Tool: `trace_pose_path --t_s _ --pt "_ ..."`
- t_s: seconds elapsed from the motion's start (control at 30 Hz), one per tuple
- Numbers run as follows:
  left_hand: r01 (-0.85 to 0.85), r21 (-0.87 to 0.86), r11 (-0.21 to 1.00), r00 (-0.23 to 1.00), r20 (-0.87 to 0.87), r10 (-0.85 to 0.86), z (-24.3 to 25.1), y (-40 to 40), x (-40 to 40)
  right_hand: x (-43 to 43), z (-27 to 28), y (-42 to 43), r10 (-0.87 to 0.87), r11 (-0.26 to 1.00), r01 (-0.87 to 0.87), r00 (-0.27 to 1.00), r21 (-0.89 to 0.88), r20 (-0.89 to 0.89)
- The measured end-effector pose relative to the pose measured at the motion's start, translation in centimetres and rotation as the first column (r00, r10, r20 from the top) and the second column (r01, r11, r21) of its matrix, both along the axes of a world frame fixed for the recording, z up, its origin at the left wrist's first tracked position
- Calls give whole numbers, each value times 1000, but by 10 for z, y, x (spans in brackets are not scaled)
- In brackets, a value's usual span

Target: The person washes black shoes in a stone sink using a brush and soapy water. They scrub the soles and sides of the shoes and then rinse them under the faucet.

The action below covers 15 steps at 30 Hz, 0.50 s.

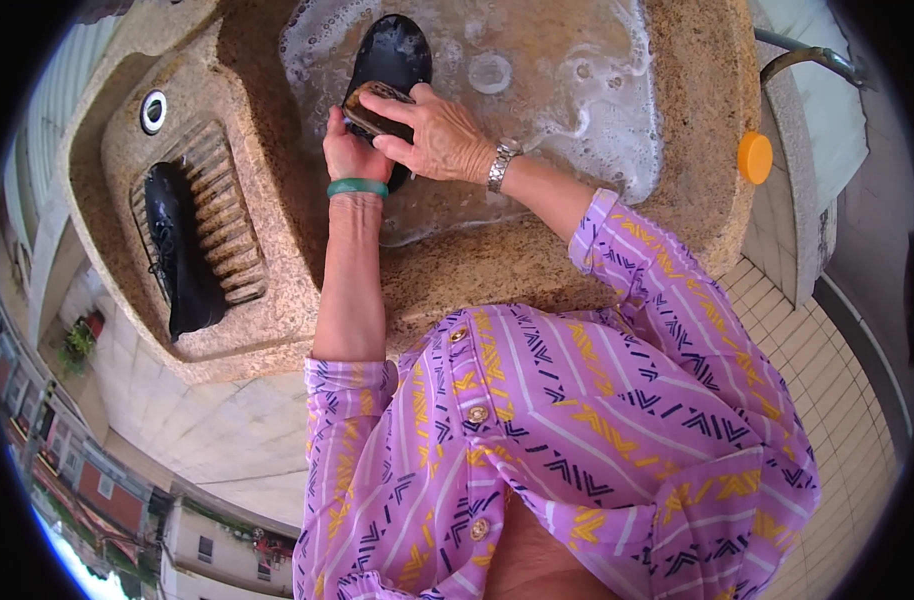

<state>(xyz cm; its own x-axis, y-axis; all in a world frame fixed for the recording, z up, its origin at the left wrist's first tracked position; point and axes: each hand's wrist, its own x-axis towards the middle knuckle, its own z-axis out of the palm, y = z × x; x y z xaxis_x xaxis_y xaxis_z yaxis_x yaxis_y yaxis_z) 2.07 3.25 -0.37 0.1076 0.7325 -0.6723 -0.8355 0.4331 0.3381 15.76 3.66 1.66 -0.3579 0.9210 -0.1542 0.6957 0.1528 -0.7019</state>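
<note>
Over soapy water in a stone sink basin (569, 259), my left hand (358, 156) holds a black shoe (394, 56) by its rear part, toe pointing away from me. My right hand (446, 139) grips a brown scrubbing brush (382, 112) and rests it against the shoe near my left fingers. The brush and both hands cover the shoe's middle. A second black shoe (183, 247), with laces, lies on the ribbed washboard (228, 236) of the side compartment at the left.
A raised stone ridge parts the basin from the washboard side, which has a round drain (153, 112). An orange round cap (755, 157) sits at the basin's right rim. Beyond it, a metal pipe (809, 56) curves at the upper right. A potted plant (78, 345) stands lower left.
</note>
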Motion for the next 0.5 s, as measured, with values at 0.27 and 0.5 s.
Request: trace_pose_path --t_s 0.27,0.5 --pt "106 -63 992 994 -11 -107 18 -7 15 48 -17 93 -299 954 285 909 90 292" --pt "0 -143 990 904 -423 -61 -10 0 20 59 -35 56 -409 912 395 853 -113 -325"
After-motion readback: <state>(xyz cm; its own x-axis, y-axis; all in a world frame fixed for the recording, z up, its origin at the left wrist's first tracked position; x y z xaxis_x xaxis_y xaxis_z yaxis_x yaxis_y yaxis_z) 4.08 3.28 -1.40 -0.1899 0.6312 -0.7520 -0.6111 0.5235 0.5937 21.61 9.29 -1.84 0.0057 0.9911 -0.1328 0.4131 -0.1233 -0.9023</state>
